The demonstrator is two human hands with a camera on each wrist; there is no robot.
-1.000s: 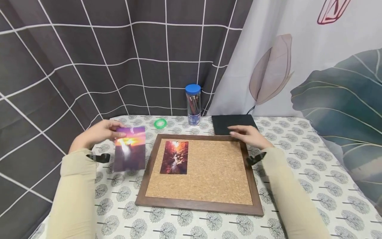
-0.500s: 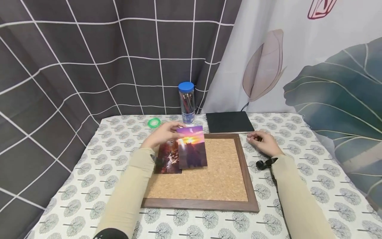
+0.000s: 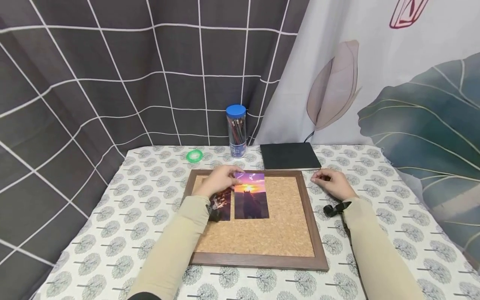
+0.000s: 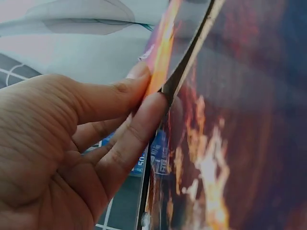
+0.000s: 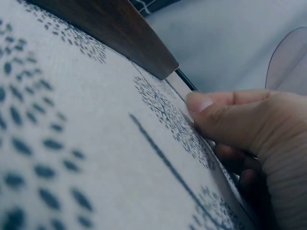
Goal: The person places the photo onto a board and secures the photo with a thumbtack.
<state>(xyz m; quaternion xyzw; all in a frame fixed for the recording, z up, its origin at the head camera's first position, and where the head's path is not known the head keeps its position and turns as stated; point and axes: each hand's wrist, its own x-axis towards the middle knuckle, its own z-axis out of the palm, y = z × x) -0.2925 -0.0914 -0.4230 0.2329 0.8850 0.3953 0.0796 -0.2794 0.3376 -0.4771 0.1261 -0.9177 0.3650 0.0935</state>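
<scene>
My left hand [image 3: 220,181] pinches the upper left edge of a purple and orange sunset photo print [image 3: 251,202] between thumb and fingers. That print overlaps the middle of a framed corkboard [image 3: 288,216]. To its left, partly covered by the hand, is a darker red canyon photo print [image 3: 223,204] on the cork. In the left wrist view, thumb and fingertips [image 4: 144,76] grip the edge of the sunset print, and the canyon print [image 4: 211,158] fills the right side. Beside the frame's upper right corner my right hand [image 3: 335,183] rests on the tablecloth, loosely curled, with nothing visible in its fingers.
Behind the board stand a clear tube of pencils [image 3: 237,131] with a blue lid and a black flat pad [image 3: 290,156] with a cable. A green tape roll [image 3: 194,156] lies at the back left. A tree-patterned tablecloth [image 3: 108,233] covers the table.
My left hand has carried the sunset print from left of the board to over its middle and lowered it beside the canyon print. My right hand has moved from the black pad to the tablecloth.
</scene>
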